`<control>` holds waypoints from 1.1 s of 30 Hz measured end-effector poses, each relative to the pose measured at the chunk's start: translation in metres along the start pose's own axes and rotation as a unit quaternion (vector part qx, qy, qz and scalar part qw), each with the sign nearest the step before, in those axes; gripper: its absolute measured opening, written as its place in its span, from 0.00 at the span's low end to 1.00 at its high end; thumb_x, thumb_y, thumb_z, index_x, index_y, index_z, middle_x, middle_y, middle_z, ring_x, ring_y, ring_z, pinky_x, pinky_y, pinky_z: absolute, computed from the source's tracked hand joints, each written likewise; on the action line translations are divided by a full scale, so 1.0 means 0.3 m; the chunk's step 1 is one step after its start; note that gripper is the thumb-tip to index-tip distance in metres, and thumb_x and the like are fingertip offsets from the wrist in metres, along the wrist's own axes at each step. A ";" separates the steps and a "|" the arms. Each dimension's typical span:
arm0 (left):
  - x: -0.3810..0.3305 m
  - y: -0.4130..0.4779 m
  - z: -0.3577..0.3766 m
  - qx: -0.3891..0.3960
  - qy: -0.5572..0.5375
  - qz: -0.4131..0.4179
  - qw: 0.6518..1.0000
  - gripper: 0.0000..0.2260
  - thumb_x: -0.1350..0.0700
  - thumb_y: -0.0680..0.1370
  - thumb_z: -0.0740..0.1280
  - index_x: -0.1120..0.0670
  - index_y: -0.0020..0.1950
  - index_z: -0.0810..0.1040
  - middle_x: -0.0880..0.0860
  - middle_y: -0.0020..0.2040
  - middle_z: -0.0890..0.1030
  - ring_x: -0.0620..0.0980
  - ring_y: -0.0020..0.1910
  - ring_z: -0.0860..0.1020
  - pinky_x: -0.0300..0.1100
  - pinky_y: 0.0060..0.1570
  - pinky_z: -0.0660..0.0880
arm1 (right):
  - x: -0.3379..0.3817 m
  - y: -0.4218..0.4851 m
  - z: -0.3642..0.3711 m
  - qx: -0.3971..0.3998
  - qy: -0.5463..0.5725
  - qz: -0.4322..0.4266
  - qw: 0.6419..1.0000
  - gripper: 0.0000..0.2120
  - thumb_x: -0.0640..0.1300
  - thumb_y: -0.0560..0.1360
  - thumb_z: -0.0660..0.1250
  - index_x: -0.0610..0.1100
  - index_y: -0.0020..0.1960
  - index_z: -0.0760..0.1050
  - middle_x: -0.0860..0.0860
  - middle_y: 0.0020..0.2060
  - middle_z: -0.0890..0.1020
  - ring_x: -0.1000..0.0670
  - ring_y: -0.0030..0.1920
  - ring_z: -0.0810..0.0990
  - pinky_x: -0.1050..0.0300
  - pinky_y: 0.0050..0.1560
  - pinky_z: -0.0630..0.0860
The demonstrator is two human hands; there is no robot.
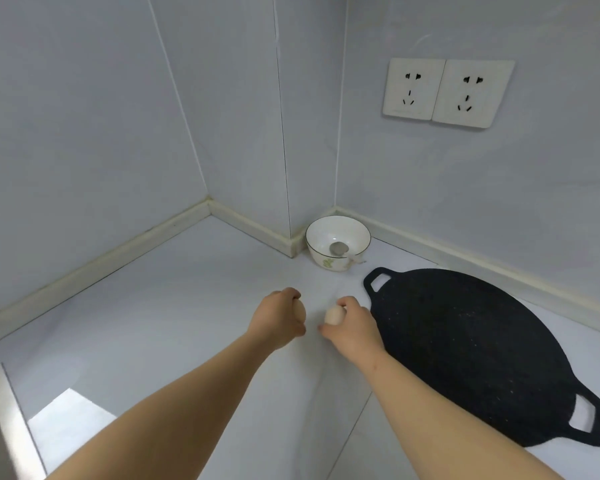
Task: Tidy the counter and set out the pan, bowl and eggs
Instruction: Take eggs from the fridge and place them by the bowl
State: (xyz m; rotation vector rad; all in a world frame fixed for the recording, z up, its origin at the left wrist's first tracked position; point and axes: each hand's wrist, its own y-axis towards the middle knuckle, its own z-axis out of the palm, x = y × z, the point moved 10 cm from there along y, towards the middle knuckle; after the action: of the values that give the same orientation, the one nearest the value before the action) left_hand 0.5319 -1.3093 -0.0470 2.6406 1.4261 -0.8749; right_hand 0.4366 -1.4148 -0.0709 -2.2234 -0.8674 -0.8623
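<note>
Pale grey counter (174,323) at centre frame carries both hands low: left hand (274,318) curled round a tan egg (300,310), right hand (355,325) pinching a paler egg (334,315), long axes upright, white ceramic bowl (338,242) beyond them, flat black two-handled pan (471,351) just right.

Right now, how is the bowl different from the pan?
The bowl is white and deep; the pan is black and flat. The pan is much wider than the bowl. The pan has two handles; the bowl has none. Both are round and sit on the counter.
</note>
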 end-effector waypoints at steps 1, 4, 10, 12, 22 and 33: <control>-0.007 0.025 0.006 0.001 -0.001 0.001 1.000 0.27 0.60 0.72 0.68 0.54 0.70 0.66 0.55 0.64 0.73 0.54 0.62 0.72 0.40 0.52 0.70 | -0.001 0.017 -0.004 -0.004 0.000 0.004 1.000 0.27 0.47 0.73 0.69 0.46 0.69 0.64 0.45 0.60 0.71 0.46 0.54 0.75 0.55 0.51 0.76; -0.017 0.101 0.015 0.005 -0.003 0.003 1.000 0.28 0.61 0.72 0.68 0.54 0.71 0.66 0.55 0.64 0.72 0.54 0.62 0.72 0.40 0.52 0.70 | -0.006 0.071 -0.013 -0.014 -0.006 0.020 1.000 0.26 0.47 0.72 0.69 0.47 0.67 0.65 0.46 0.60 0.72 0.45 0.56 0.75 0.53 0.52 0.76; -0.017 0.243 0.009 0.008 -0.015 0.019 1.000 0.29 0.60 0.72 0.69 0.54 0.71 0.65 0.55 0.65 0.71 0.54 0.64 0.70 0.38 0.53 0.68 | 0.034 0.183 -0.013 -0.047 0.026 0.032 0.998 0.31 0.47 0.73 0.69 0.44 0.71 0.61 0.45 0.63 0.71 0.45 0.61 0.73 0.57 0.51 0.70; -0.004 0.270 0.009 0.015 -0.020 0.023 0.999 0.29 0.59 0.72 0.69 0.54 0.71 0.64 0.55 0.66 0.71 0.54 0.65 0.70 0.38 0.55 0.68 | 0.044 0.208 0.000 -0.050 0.024 0.035 0.998 0.33 0.47 0.73 0.69 0.43 0.73 0.59 0.45 0.65 0.71 0.44 0.63 0.72 0.58 0.52 0.69; 0.086 0.311 0.006 0.031 -0.029 0.008 0.999 0.28 0.60 0.72 0.69 0.52 0.71 0.66 0.53 0.65 0.73 0.53 0.63 0.71 0.39 0.52 0.70 | 0.069 0.263 0.050 -0.054 -0.036 0.044 0.997 0.26 0.47 0.73 0.68 0.42 0.67 0.65 0.44 0.60 0.75 0.43 0.61 0.74 0.54 0.54 0.71; 0.088 0.319 0.017 0.014 -0.036 0.007 0.999 0.29 0.56 0.73 0.69 0.51 0.72 0.64 0.53 0.66 0.73 0.53 0.64 0.71 0.42 0.57 0.70 | 0.061 0.267 0.056 -0.067 -0.061 0.041 0.995 0.24 0.50 0.73 0.68 0.43 0.64 0.66 0.46 0.59 0.74 0.43 0.60 0.73 0.55 0.48 0.70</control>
State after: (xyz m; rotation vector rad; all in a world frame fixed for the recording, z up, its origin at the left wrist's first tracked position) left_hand 0.6149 -1.3463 -0.0869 2.6083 1.3866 -0.9849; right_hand 0.5122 -1.4455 -0.0907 -2.4318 -0.7875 -0.7737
